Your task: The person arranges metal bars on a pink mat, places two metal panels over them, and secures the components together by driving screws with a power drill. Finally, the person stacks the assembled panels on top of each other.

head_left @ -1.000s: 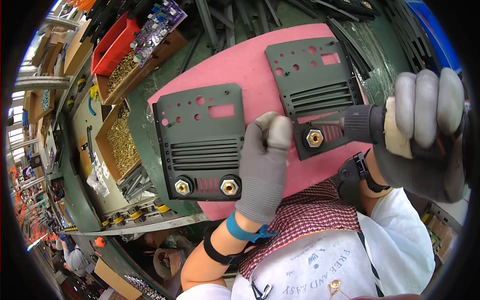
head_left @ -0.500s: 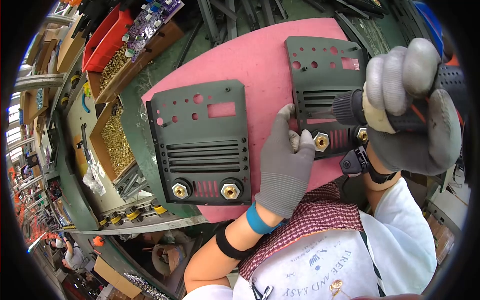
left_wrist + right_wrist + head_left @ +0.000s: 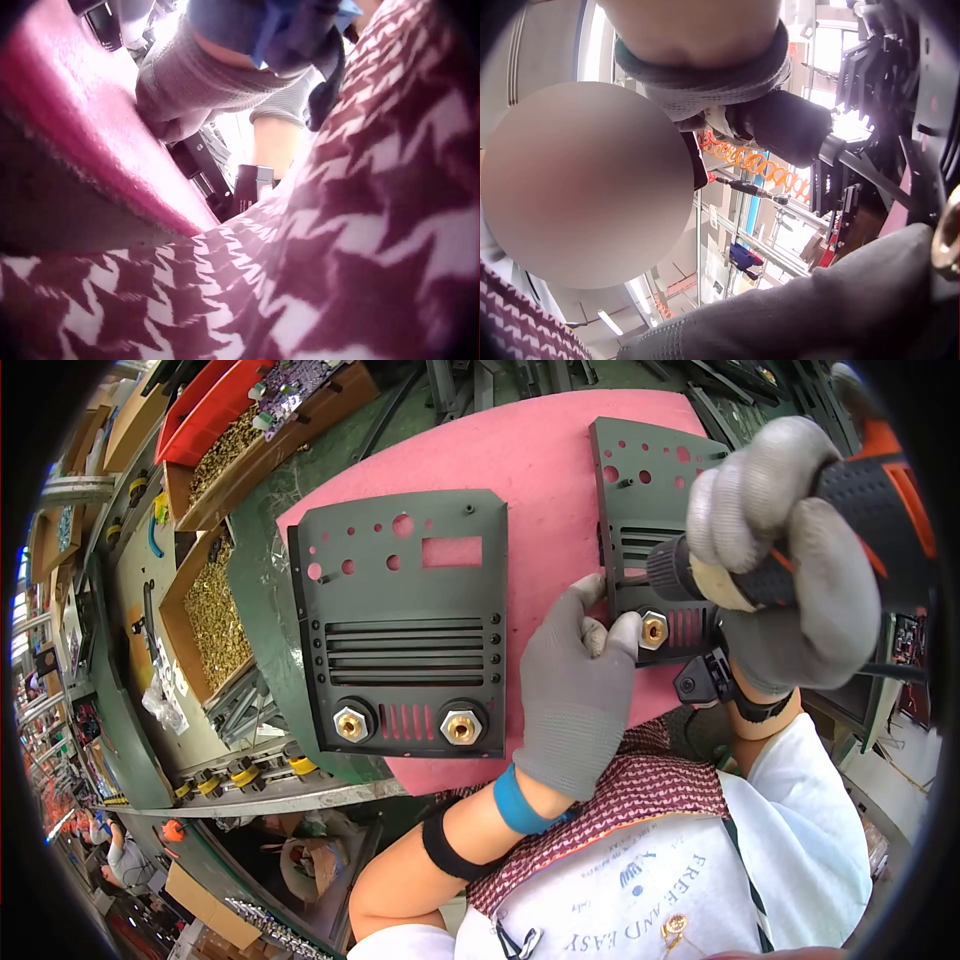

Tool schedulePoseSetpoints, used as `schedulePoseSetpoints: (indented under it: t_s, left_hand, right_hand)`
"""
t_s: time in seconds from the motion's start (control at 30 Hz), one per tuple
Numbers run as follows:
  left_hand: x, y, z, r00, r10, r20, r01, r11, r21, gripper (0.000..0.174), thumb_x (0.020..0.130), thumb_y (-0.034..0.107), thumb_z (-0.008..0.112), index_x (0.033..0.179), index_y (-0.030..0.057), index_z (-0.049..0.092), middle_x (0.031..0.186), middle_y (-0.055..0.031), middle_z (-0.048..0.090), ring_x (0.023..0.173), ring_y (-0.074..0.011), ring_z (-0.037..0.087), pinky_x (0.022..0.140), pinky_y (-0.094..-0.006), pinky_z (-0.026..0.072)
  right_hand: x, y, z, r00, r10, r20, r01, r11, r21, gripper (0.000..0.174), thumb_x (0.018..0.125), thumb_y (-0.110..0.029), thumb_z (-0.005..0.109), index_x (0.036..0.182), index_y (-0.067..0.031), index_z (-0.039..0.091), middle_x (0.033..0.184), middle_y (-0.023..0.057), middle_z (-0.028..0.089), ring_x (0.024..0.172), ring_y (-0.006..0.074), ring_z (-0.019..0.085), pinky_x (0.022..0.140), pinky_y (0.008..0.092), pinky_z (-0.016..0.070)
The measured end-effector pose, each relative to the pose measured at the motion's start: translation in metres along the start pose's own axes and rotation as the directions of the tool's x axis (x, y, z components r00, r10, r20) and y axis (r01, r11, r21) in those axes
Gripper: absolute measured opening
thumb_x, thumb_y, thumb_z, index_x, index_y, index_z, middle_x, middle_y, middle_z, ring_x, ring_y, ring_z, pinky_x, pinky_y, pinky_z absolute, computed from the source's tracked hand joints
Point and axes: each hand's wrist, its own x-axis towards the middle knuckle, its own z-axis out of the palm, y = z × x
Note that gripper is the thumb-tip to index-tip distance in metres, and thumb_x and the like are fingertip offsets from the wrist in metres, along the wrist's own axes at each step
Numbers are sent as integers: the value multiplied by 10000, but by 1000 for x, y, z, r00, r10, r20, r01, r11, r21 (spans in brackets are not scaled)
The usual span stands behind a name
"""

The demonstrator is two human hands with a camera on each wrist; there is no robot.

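Right hand (image 3: 835, 585) grips driver (image 3: 865, 500), bit (image 3: 874, 178) slanting toward right panel (image 3: 660, 510) on pink mat (image 3: 540, 480). Left hand (image 3: 580, 685) at panel's edge; can't tell if it pinches. Tilted bit could slip, scratching panel or snagging glove; weak bracing could let panel turn.

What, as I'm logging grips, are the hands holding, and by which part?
The right hand grips the power driver round its body, just behind the chuck. The left hand is at the edge of the right panel; whether it grips cannot be told.
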Motion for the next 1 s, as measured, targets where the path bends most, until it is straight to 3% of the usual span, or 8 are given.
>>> schedulePoseSetpoints:
  t_s: [0.3,0.43,0.5,0.57,0.6,0.67,0.8,1.0]
  left_hand:
    - [4,0,-8,990,-87,112,88,996,-10,443,874,117,621,1245,-96,508,763,12,504,675,-53,473,619,-213,427]
    - [0,5,-14,995,93,25,-96,985,142,386,931,101,517,1259,-98,477,926,-63,573,798,-93,560,718,-234,487]
    - [7,11,-27,966,-68,249,151,931,-331,353,976,84,407,1270,-107,453,1062,-145,576,905,-154,600,819,-283,524]
    - [10,11,-30,955,-43,294,149,925,-350,344,1002,83,359,1274,-112,441,1101,-176,567,921,-180,607,847,-311,534]
    - [11,12,-29,964,-12,264,122,908,-401,349,1005,91,367,1281,-112,435,1114,-181,568,930,-185,610,842,-311,536]
    - [14,14,-28,973,32,228,82,875,-477,351,1018,159,423,1260,-94,453,1126,-194,578,930,-192,625,794,-300,548]
    - [21,22,-36,902,-22,430,289,770,-568,366,995,311,534,1145,-23,525,1007,-109,605,805,-141,606,689,-274,521]
    - [25,14,-40,892,31,451,239,815,-528,328,992,321,535,1099,13,570,952,-47,617,766,-99,582,640,-227,480]
  right_hand:
    - [11,0,26,997,-82,0,82,997,9,397,890,-58,430,1278,9,383,767,54,443,533,100,414,488,261,389]
    - [6,-15,10,997,10,72,-13,999,42,305,881,-90,447,1177,-19,418,765,45,446,570,101,426,516,246,380]
    - [4,-23,2,993,45,106,-51,997,55,260,877,-106,456,1126,-33,435,765,40,447,588,102,432,531,239,376]
    - [6,-29,0,988,79,133,-88,994,65,216,873,-121,464,1075,-47,452,764,36,448,606,103,438,545,231,372]
    - [6,-26,3,972,-230,-51,233,970,66,150,860,-144,514,985,-71,476,735,28,462,614,103,443,538,217,355]
    - [6,-40,1,995,-88,-36,91,991,97,110,847,-143,556,889,-87,472,710,20,472,601,101,447,544,230,368]
    - [2,-49,3,993,-121,3,120,987,110,103,846,-137,556,878,-90,470,710,20,471,601,101,444,547,231,370]
    - [8,-47,-11,986,-148,75,134,976,169,96,846,-129,554,863,-94,466,710,20,470,601,101,440,551,232,372]
